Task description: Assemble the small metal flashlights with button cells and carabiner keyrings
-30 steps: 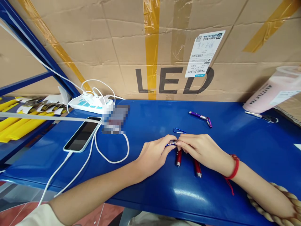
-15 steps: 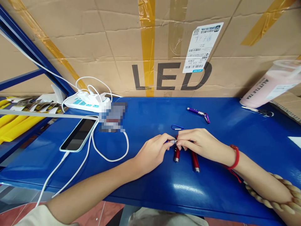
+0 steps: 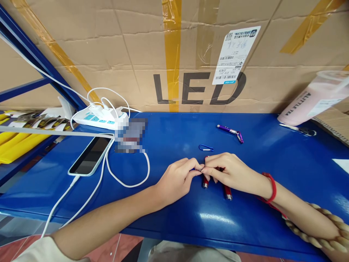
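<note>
My left hand (image 3: 176, 180) and my right hand (image 3: 230, 171) meet fingertip to fingertip over the table. Pinched between them is a blue mini flashlight (image 3: 198, 169), mostly hidden; only a bit of blue and silver shows. Both hands are closed on it. Beneath my right hand lie two red mini flashlights, one with its silver end (image 3: 205, 183) showing and another (image 3: 228, 193) farther right, each partly covered by my fingers. Just beyond my fingers is a loose blue carabiner (image 3: 206, 148). Farther back rests a purple mini flashlight (image 3: 227, 128) with a purple clip (image 3: 240, 137).
On the blue table (image 3: 174, 218), a phone (image 3: 89, 156) and white cables lie left, near a power strip (image 3: 95, 119). A pink drink cup (image 3: 308, 102) and keys (image 3: 302, 130) are right. A large cardboard box (image 3: 136, 54) stands behind.
Both hands have sunk slightly toward me, and the fingers now cover more of the blue flashlight. My right hand hides more of the right red flashlight.
</note>
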Available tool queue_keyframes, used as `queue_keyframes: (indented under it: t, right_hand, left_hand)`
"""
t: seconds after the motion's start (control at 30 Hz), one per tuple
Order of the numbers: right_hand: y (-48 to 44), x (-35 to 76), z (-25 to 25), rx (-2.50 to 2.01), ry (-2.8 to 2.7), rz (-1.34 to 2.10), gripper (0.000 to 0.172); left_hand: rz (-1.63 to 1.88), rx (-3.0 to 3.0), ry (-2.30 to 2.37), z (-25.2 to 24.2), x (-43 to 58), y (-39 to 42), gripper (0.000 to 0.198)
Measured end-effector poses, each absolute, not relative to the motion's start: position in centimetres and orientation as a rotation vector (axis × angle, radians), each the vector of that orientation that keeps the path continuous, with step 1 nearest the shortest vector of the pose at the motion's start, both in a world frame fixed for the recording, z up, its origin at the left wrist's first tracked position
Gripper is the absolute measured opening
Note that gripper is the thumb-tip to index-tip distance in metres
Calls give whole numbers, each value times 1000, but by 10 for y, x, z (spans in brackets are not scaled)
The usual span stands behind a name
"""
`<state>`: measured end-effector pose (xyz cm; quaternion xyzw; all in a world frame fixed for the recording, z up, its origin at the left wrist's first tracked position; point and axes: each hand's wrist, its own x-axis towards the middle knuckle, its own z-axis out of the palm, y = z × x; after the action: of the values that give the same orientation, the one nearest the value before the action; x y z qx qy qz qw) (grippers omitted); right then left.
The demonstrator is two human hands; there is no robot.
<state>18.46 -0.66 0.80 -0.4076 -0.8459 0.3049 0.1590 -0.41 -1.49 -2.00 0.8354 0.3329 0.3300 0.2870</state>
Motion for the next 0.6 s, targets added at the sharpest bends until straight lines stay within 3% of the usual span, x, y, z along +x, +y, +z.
queue_keyframes:
  t: [0.33,0.6]
  right_hand:
    - [-11,180,12,-1113,-2087,1250,50]
    - [-11,178,8,-1180,-2034,1297,55]
  left_hand:
    - [1011,2205,903,-14,-3,-12,13]
    - [1002,2225,988,-13,-1,-9,15]
